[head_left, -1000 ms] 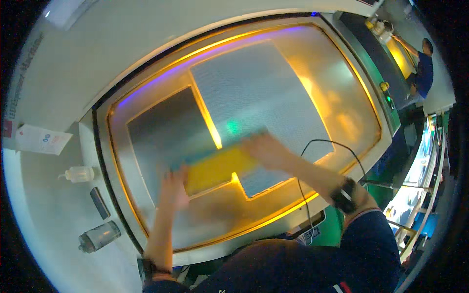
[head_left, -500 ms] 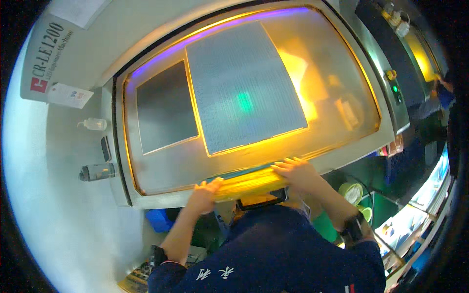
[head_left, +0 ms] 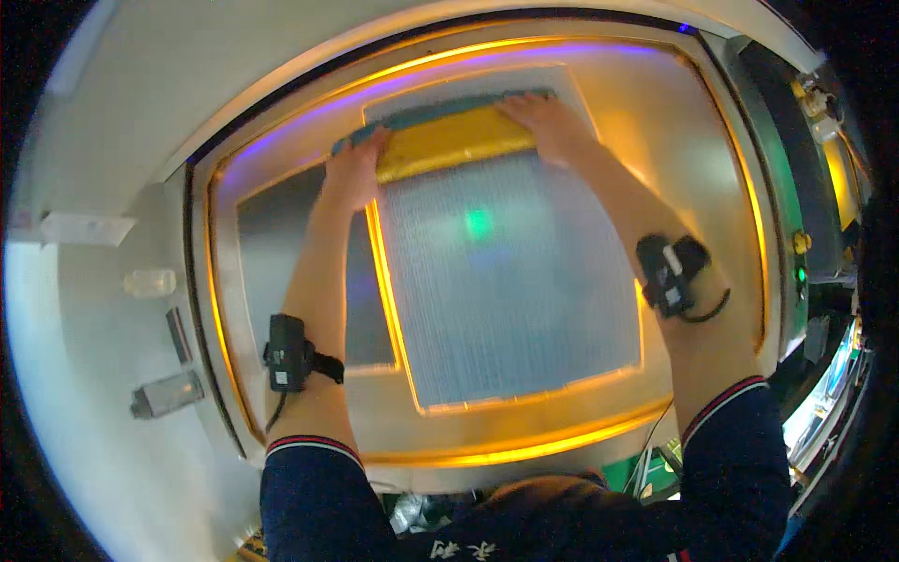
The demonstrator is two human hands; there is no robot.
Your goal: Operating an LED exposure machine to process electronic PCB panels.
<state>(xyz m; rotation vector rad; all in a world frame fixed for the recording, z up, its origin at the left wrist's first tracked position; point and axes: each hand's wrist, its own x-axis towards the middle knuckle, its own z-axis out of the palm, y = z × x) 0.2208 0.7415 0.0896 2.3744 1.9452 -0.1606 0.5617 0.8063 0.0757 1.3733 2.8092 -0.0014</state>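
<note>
Both of my hands hold a long yellow bar with a teal far edge [head_left: 459, 140]; I cannot make out its exact kind. My left hand [head_left: 357, 170] is closed on its left end and my right hand [head_left: 551, 128] on its right end, fingers over the teal edge. The bar lies across the far part of a pale, finely lined sheet [head_left: 524, 290] on a glass-like bed [head_left: 693, 140]. A green light spot shows on the sheet just nearer than the bar. To its left lies a dark grey panel [head_left: 290, 244], partly behind my left forearm.
A raised frame with glowing orange edges surrounds the bed. On the white surface at left are a small clear bottle [head_left: 150, 283], a dark flat object [head_left: 178, 335] and a larger bottle [head_left: 169, 394]. Control buttons [head_left: 801, 258] sit at the right edge.
My hands have carried the yellow bar from the near edge, close to my body, forward to the far part of the sheet. My arms are now stretched out over the bed.
</note>
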